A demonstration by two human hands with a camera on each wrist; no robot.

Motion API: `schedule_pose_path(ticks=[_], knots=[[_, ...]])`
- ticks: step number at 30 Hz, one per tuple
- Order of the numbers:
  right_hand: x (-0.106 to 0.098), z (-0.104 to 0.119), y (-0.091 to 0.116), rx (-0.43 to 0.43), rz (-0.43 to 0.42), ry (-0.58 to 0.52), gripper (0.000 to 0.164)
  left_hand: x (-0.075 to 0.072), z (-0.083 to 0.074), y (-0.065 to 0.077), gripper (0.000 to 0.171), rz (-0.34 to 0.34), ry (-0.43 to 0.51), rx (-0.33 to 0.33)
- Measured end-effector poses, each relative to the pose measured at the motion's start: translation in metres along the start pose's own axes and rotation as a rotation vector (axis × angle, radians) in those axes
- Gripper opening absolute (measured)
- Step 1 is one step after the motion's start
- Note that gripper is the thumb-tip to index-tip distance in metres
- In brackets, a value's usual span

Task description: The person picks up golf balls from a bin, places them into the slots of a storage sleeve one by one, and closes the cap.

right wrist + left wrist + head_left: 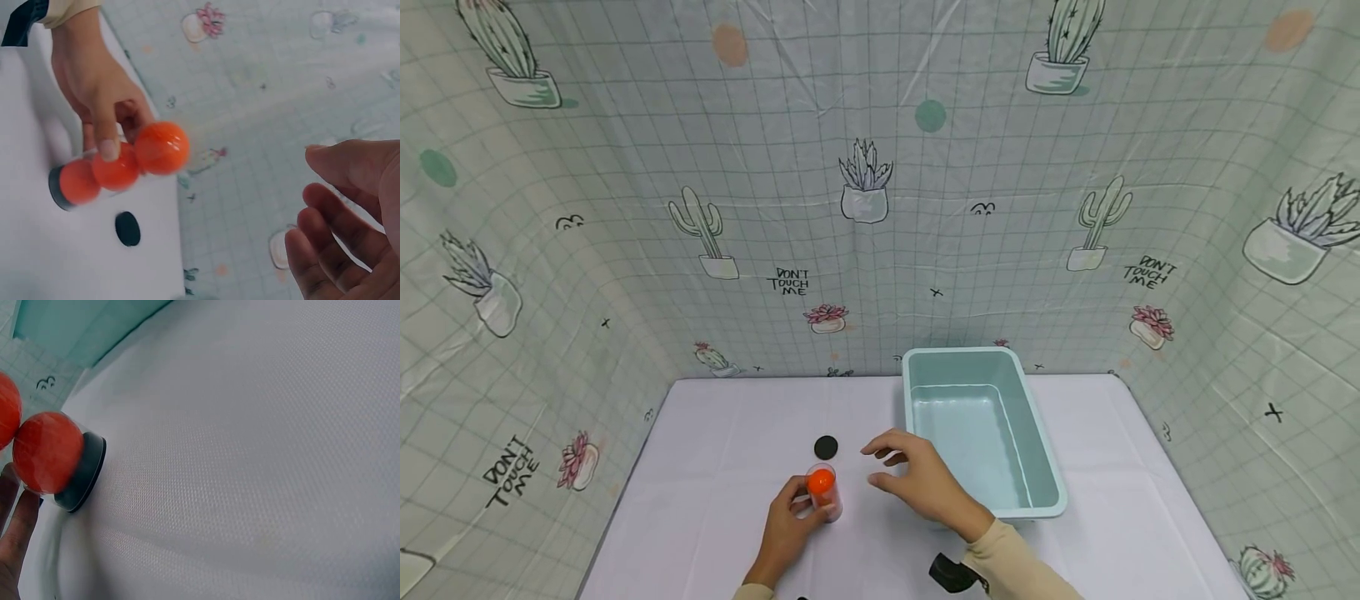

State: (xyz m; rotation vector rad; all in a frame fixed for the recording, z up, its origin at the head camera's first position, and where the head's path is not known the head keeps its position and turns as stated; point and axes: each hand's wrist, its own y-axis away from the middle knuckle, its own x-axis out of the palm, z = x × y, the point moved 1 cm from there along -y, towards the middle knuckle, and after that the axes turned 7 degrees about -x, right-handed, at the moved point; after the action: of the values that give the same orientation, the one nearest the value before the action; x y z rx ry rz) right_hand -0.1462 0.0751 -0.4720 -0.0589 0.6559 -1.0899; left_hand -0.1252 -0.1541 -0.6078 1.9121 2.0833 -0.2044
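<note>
A clear tube [834, 510] stands upright on the table, with orange balls stacked in it and a dark base [85, 475] at its bottom. My left hand [786, 523] grips its side, thumb on the near face. The top orange ball [162, 148] sits at the tube's mouth, where no cap shows. Just beyond the tube a round black lid [826, 447] lies flat on the table. To the right of the tube, my right hand [925, 477] hovers with relaxed, slightly bent fingers, holding nothing. Part of the stack is cut off in the left wrist view.
A light teal plastic bin [958, 351] stands right of the tube, its near left corner partly behind my right hand. White cloth covers the table [722, 458]. A printed cactus curtain [760, 167] encloses the back and sides. A black device [952, 574] is at my right wrist.
</note>
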Motion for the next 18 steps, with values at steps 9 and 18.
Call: schedule_pose_path(ticks=[9,18], knots=[[-0.049,0.025,0.023,-0.013,-0.074,-0.034,0.03,-0.001,-0.001,0.0,0.046,-0.008,0.005,0.013],[-0.08,-0.024,0.063,-0.02,-0.153,-0.009,0.03,0.0,0.001,0.001,0.045,-0.017,0.008,0.052]])
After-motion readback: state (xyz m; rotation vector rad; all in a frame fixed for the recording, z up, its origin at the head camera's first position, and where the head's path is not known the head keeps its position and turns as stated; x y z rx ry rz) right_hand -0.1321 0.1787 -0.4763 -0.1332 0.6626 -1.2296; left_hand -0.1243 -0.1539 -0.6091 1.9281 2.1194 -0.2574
